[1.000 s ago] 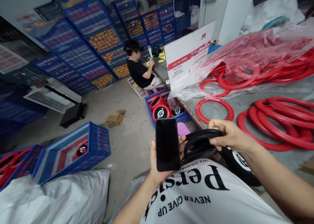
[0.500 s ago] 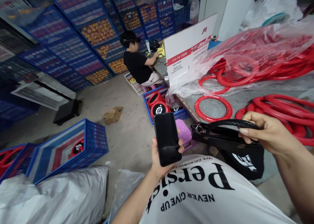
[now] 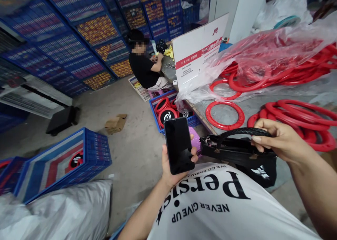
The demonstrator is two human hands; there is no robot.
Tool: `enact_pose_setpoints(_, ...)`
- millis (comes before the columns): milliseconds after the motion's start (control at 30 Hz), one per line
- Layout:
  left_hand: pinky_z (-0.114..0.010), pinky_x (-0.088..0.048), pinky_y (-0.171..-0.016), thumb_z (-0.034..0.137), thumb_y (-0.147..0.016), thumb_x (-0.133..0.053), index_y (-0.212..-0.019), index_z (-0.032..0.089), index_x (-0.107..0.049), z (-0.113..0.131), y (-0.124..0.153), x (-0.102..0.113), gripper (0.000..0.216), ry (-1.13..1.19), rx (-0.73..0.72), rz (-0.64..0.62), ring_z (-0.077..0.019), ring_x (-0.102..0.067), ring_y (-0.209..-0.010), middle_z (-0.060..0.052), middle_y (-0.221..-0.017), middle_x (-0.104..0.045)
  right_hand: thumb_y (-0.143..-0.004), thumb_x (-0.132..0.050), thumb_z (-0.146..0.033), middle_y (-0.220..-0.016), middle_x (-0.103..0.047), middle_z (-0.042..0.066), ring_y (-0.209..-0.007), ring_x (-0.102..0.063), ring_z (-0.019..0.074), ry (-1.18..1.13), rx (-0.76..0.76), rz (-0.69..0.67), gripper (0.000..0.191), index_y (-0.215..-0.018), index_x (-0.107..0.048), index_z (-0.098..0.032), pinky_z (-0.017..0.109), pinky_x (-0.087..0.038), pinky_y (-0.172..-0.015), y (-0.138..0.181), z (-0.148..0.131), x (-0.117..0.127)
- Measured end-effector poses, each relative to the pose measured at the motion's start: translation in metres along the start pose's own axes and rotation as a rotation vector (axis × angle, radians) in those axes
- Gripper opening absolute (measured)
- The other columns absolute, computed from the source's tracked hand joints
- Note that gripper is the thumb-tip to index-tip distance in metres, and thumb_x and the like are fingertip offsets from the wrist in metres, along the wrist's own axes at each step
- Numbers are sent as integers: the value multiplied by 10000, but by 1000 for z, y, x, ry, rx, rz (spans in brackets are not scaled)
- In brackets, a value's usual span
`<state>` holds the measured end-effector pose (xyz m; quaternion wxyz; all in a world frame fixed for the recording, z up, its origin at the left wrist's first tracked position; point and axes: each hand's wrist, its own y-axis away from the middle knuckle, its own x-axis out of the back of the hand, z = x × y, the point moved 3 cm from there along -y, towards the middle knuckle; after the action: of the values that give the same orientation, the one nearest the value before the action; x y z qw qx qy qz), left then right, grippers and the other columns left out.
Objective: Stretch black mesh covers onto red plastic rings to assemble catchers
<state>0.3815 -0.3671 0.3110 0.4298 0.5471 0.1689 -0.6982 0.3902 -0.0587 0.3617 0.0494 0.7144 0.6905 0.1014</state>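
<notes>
Left hand point(image 3: 167, 171) curls round phone point(image 3: 178, 145), screen dark | right hand point(image 3: 279, 140) pinches handle point(image 3: 238, 131) of black bag point(image 3: 233, 153), near side of worktop point(image 3: 225, 114) | status: both grips made, bag mouth open; phone outside, left of bag; neither yet released.

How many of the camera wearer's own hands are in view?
2: the left hand holds the phone, which hides part of it; the right hand grips the handle of the black handbag.

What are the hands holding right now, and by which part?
Left hand: black phone, gripped by the edges of its lower half. Right hand: black handbag, by its braided handle.
</notes>
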Motion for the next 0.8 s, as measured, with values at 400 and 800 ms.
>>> enact_pose_setpoints(400, -292, -402, -681, 791, -739, -667, -1351, 150, -592, 5, 0, 3, 889, 10, -21, -5, -175, -484, -748, -75, -892, -594, -683, -891, -464, -511, -599, 14, -428, -548, 151, 14, 5, -7, 393, -708, -578, -226, 251, -414, -429, -9, -2, -6)
enact_pose_setpoints(800, -305, -483, -761, 769, -797, -637, -1444, 145, -545, 9, 1, 11, 903, 43, -39, -36, -202, -586, -838, -109, -980, -675, -722, -865, -480, -509, -610, 9, -455, -536, 124, 41, 41, -39, 405, -718, -567, -206, 216, -396, -463, -12, 2, -9)
